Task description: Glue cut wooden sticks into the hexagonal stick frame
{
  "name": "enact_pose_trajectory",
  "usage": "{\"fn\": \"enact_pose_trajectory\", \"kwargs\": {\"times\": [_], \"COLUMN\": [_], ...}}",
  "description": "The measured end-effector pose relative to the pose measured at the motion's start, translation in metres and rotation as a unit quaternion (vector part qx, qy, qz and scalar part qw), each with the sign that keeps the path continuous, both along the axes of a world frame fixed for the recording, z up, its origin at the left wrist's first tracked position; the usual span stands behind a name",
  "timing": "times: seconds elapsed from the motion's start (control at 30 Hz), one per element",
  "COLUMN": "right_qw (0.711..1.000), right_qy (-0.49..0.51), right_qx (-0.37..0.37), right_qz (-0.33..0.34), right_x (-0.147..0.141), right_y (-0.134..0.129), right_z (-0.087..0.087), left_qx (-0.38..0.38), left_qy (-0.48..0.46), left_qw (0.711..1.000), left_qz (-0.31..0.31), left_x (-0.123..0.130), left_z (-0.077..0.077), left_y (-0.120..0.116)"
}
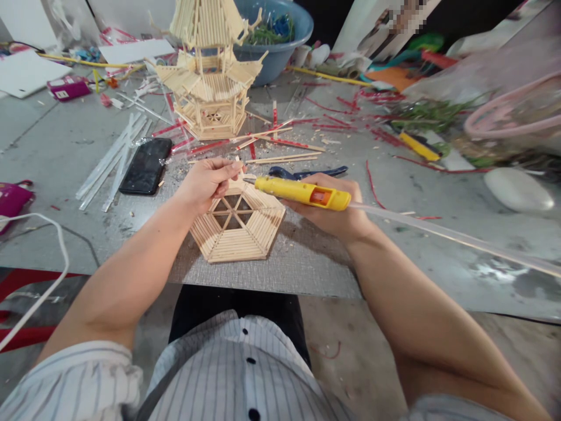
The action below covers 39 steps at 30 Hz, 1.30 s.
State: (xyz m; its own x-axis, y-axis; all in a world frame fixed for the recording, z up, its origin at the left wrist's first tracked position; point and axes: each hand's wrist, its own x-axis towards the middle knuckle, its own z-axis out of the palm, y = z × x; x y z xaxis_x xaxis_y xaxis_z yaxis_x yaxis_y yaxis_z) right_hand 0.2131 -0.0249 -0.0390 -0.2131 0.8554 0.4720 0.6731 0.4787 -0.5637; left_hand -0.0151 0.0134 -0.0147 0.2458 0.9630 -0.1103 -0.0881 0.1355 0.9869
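Near the table edge (263, 280), hexagonal stick panel (239, 228); left hand (205, 184) pinching its far rim, right hand (333, 204) clamped around yellow glue gun (302, 193). Beyond, black phone (146, 165), scattered sticks, stick pagoda (208, 76), blue basin (284, 35); little bare grey surface.

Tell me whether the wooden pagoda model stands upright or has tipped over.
Upright. The pagoda model stands on its base on the table, its tiers stacked level; its top runs out of the picture.

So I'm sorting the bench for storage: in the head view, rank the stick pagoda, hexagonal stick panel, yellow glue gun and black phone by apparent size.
1. Stick pagoda, top cut off.
2. Hexagonal stick panel, though nearer the camera.
3. Yellow glue gun and black phone look alike; unranked.
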Motion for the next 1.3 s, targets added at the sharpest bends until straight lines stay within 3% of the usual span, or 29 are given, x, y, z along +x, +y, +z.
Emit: {"fn": "enact_pose_trajectory", "kwargs": {"times": [0.6,0.97,1.17,1.3], "right_qw": [0.999,0.999,0.992,0.975], "right_qy": [-0.001,0.011,0.124,0.206], "right_qx": [-0.046,-0.029,-0.027,-0.084], "right_qz": [-0.010,-0.012,-0.019,-0.011], "right_x": [0.0034,0.0010,0.0018,0.0029], "right_y": [0.0015,0.0017,0.0057,0.0100], "right_z": [-0.0030,-0.0004,-0.0039,-0.0056], "left_qx": [-0.012,-0.012,0.010,0.054], "left_qy": [-0.002,0.016,0.022,0.085], "left_qw": [1.000,1.000,1.000,0.995], "left_qz": [-0.004,-0.004,-0.006,0.010], "left_x": [0.0002,-0.0001,-0.0013,0.0002], "left_z": [0.0031,0.0035,0.0004,-0.0034], "left_y": [-0.0015,-0.0017,0.0000,0.0006]}}
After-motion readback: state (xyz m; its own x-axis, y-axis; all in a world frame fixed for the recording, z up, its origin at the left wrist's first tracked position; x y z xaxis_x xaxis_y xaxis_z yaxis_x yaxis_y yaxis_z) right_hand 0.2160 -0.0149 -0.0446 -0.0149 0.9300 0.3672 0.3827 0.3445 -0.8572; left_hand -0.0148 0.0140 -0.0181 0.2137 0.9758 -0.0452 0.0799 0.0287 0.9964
